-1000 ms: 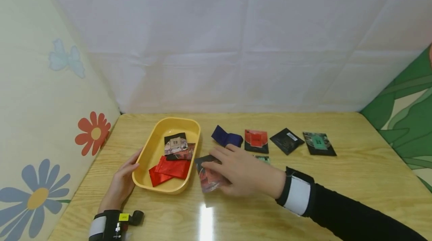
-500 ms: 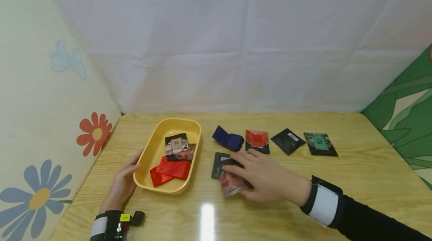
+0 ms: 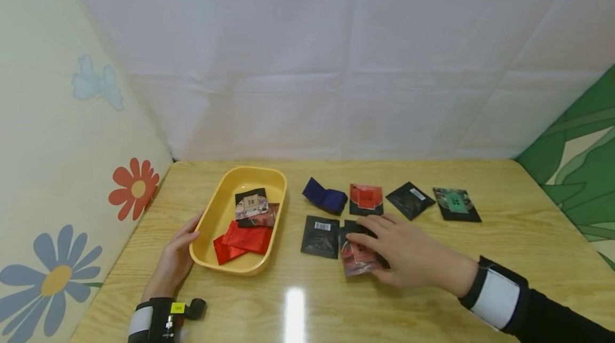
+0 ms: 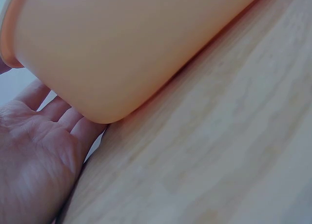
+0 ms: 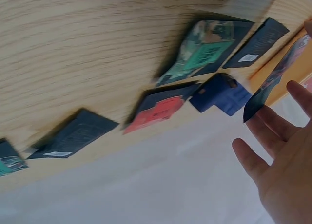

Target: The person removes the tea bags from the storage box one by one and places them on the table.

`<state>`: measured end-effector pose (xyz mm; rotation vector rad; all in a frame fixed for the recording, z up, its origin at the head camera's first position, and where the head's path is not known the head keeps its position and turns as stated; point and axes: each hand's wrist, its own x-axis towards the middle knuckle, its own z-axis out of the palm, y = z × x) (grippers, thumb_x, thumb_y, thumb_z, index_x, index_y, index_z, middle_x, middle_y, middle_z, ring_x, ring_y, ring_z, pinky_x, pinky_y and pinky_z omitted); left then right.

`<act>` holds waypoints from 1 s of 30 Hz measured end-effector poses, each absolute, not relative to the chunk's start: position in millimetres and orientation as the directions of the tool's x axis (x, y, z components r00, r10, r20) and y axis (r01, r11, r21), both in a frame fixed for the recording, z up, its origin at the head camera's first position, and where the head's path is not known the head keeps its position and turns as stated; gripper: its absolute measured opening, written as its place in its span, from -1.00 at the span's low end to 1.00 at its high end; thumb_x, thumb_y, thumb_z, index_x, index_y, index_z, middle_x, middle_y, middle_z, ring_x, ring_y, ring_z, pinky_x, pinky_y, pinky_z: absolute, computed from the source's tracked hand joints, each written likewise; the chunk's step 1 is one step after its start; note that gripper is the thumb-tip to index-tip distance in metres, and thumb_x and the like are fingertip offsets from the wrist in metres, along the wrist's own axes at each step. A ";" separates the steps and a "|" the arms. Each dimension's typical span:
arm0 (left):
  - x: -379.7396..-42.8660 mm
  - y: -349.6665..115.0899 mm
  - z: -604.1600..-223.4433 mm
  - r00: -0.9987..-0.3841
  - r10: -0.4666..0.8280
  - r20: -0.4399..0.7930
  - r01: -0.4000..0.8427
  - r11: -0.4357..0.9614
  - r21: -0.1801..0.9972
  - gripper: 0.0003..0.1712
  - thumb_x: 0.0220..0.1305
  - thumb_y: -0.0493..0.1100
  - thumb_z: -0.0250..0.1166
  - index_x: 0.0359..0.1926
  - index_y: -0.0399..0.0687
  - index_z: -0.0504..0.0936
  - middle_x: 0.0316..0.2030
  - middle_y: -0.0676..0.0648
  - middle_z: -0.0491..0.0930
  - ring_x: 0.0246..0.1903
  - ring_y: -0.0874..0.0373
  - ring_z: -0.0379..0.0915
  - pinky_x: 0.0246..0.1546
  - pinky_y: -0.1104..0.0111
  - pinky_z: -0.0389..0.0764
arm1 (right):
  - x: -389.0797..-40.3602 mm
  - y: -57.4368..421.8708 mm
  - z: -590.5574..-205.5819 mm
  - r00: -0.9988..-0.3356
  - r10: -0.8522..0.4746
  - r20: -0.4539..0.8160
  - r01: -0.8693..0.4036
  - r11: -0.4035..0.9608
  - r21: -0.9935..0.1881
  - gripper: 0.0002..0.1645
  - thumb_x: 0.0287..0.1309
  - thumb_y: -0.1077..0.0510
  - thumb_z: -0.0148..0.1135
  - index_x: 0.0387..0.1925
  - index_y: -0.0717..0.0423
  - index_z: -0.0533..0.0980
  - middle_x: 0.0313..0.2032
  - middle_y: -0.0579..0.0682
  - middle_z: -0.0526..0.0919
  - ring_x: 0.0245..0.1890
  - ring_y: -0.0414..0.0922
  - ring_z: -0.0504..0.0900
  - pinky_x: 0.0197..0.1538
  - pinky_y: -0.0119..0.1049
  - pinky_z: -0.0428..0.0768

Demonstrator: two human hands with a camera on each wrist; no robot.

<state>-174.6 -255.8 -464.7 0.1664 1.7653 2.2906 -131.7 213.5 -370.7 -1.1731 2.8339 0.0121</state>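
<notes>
My right hand [image 3: 408, 252] pinches a square black sachet with a reddish printed front [image 3: 356, 258], low over the table to the right of the tray. In the right wrist view that sachet [image 5: 274, 84] is seen nearly edge-on at the fingertips. My left hand [image 3: 175, 252] holds the left side of a yellow plastic tray [image 3: 207, 257], thumb at the rim and fingers along the outer wall [image 4: 97, 63]. Inside the tray lie two shiny red sachets [image 3: 247, 237], a black one with a beige label [image 3: 251, 204] and a reddish printed one [image 3: 263, 217].
Right of the tray, a black sachet with a barcode [image 3: 320, 237] lies face down. Behind are a folded dark blue packet [image 3: 325, 197], a red-labelled sachet [image 3: 366, 200], a plain black one [image 3: 410, 200] and a green-labelled one [image 3: 456, 204]. Another green-labelled sachet [image 5: 207, 51] shows in the right wrist view.
My right hand has carried the reddish sachet rightward, away from the tray's edge, and the black barcode sachet now shows fully. My left hand and the tray have stayed put.
</notes>
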 end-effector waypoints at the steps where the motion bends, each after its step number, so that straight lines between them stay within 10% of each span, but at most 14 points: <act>1: -174.6 -255.9 -464.7 -0.964 0.261 -0.058 -0.122 -0.237 0.964 -0.33 0.53 -0.19 -0.20 0.56 -0.19 -0.12 0.47 0.02 0.02 0.25 0.39 0.26 0.21 0.52 0.31 | -131.3 216.8 -371.1 -0.710 -0.700 -0.074 -0.701 0.713 -0.017 -0.17 0.13 -0.24 0.31 0.42 -0.18 0.34 0.35 0.12 0.34 0.30 0.13 0.37 0.29 0.21 0.30; 30: -173.8 -257.6 -466.2 -0.962 0.268 -0.050 -0.112 -0.224 0.968 -0.32 0.53 -0.16 -0.19 0.56 -0.21 -0.15 0.44 0.10 0.06 0.25 0.41 0.24 0.21 0.53 0.31 | -133.2 296.8 -385.1 -0.790 -0.612 0.037 -0.611 0.791 0.035 -0.18 0.01 -0.18 0.46 0.32 -0.11 0.45 0.27 0.14 0.41 0.19 0.17 0.48 0.21 0.29 0.34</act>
